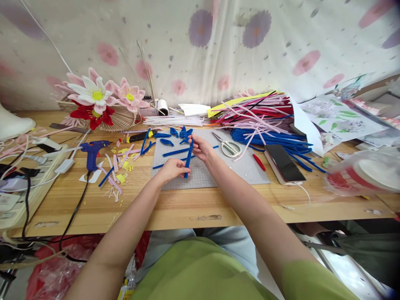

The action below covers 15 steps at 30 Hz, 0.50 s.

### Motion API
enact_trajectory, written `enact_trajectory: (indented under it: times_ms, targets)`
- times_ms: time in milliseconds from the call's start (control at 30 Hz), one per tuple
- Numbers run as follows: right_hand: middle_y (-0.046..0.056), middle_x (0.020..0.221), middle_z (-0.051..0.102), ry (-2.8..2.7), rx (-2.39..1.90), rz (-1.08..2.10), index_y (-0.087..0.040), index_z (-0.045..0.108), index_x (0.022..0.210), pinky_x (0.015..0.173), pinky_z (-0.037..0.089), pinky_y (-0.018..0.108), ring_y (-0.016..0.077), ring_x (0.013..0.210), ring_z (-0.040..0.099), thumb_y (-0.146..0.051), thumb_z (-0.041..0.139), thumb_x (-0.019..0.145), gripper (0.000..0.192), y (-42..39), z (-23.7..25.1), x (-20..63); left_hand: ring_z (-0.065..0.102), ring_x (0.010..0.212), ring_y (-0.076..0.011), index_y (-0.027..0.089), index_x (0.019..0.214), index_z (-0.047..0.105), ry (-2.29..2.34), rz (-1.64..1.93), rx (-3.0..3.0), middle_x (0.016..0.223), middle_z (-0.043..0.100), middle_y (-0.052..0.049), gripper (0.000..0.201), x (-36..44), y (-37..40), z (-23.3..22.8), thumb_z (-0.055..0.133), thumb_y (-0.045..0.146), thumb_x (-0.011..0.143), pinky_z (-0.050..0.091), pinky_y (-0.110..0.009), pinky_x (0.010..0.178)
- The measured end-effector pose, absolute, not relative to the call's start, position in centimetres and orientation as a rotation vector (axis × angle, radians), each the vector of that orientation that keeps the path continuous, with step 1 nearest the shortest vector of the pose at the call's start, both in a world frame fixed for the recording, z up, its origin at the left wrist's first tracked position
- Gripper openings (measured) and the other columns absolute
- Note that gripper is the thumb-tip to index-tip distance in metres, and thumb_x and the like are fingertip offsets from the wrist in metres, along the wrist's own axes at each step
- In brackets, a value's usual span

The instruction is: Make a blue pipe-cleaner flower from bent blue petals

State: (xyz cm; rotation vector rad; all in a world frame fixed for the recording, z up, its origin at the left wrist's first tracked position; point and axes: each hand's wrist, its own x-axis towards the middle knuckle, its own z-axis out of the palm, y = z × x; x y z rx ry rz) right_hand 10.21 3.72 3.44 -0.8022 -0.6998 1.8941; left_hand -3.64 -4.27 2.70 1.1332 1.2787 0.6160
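Note:
Between my two hands, above the grey cutting mat [218,177], a blue pipe cleaner strip [189,157] is held nearly upright. My left hand [174,170] pinches its lower end, and my right hand [200,146] grips it near the top with fingers closed. I cannot tell whether it is one stem or several side by side. Straight blue pipe cleaners [175,152] lie on the mat behind my left hand. Beyond them rest several blue leaf-shaped pieces [166,142]. White-handled scissors [230,149] lie on the mat right of my right hand.
A blue glue gun [96,152] and a power strip [40,183] are at left, near pipe cleaner flowers [96,96]. Coloured scraps [120,166] litter the wood beside the mat. Bundled blue pipe cleaners [268,139], a phone [284,162] and a plastic-wrapped tub [359,177] sit at right.

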Motion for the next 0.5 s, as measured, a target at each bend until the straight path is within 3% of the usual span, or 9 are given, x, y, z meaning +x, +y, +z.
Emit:
enact_trajectory:
  times_ms: [200,500]
  targets:
    - [-0.003,0.056,0.058,-0.767,-0.864,1.811,-0.014,0.055,0.073,0.028,0.015,0.012,0.0006,0.034,0.022,-0.026,0.054,0.082,0.015,3.43,3.57,10.12,0.064,0.062,-0.014,0.011,0.07,0.065,1.273,0.615,1.129,0.065,0.069,-0.006,0.027,-3.69,-4.29,2.66,0.079,0.028,0.054,0.05,-0.026,0.061]
    - [-0.007,0.043,0.047,-0.68,-0.924,1.649,-0.014,0.051,0.066,0.03,0.009,0.017,0.0016,0.031,0.019,-0.022,0.047,0.082,0.018,3.21,4.1,9.73,0.061,0.058,-0.0118,0.012,0.065,0.063,1.267,0.618,1.214,0.064,0.068,-0.004,0.019,-3.3,-4.07,3.27,0.075,0.026,0.059,0.048,-0.024,0.057]
